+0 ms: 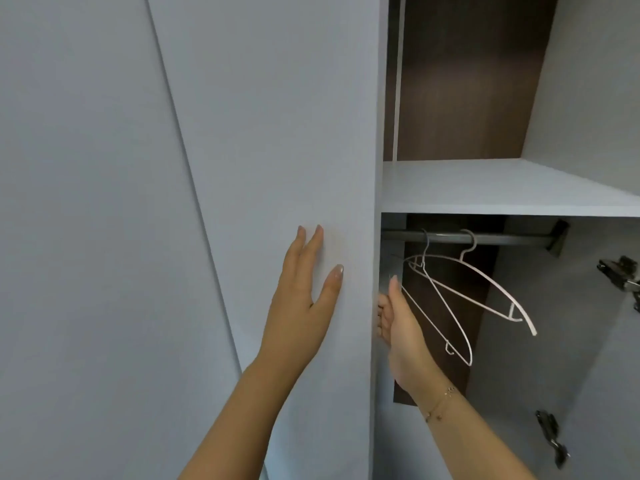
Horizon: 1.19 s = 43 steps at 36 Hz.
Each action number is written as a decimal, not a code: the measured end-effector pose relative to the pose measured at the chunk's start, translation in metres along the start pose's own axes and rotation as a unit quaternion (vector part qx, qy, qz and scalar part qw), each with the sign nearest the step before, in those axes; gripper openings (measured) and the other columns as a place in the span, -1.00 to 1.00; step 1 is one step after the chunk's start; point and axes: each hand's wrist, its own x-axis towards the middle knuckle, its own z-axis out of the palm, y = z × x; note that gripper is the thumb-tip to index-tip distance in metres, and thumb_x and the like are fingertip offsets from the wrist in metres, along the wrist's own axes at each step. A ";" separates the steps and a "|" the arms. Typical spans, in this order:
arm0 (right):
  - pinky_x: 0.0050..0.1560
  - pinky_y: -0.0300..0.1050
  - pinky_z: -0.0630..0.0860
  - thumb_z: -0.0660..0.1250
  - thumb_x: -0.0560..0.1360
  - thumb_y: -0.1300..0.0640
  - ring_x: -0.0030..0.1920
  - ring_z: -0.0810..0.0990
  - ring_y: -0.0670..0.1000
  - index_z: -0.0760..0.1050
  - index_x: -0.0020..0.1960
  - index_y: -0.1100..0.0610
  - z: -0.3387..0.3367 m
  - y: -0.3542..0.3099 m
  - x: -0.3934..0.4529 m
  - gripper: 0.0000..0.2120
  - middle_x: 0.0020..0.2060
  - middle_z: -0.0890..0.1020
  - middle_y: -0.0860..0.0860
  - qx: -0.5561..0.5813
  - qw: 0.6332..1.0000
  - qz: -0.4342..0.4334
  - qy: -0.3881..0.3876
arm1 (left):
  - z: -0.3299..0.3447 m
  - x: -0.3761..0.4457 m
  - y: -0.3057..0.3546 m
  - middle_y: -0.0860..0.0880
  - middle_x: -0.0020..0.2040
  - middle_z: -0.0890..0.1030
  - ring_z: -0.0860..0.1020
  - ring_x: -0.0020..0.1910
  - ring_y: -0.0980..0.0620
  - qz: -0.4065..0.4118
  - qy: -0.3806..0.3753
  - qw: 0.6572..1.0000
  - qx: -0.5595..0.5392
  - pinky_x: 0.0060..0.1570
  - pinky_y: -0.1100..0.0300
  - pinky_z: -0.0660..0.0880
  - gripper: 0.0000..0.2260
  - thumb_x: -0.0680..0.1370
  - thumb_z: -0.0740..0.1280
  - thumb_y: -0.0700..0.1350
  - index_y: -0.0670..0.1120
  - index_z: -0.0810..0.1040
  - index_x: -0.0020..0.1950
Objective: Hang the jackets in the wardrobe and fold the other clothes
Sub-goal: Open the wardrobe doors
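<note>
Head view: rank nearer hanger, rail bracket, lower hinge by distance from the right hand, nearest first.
From the right hand, at the door edge:
1. Nearer hanger, just right of the fingers; contact unclear.
2. Lower hinge, low on the right wall.
3. Rail bracket, upper right under the shelf.
Hinge and bracket are close in image distance; the order is tentative.
</note>
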 end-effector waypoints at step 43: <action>0.41 0.08 0.35 0.27 0.56 -0.12 0.55 0.07 0.04 0.07 0.56 -0.05 0.262 0.130 -0.006 -0.34 0.57 0.03 0.02 -0.280 0.815 -0.452 -0.231 | -0.191 -0.122 -0.069 0.12 -0.02 0.69 0.65 -0.02 0.13 -0.171 0.504 0.844 0.069 0.04 0.10 0.59 -0.87 0.59 0.33 -0.06 0.05 0.66 0.07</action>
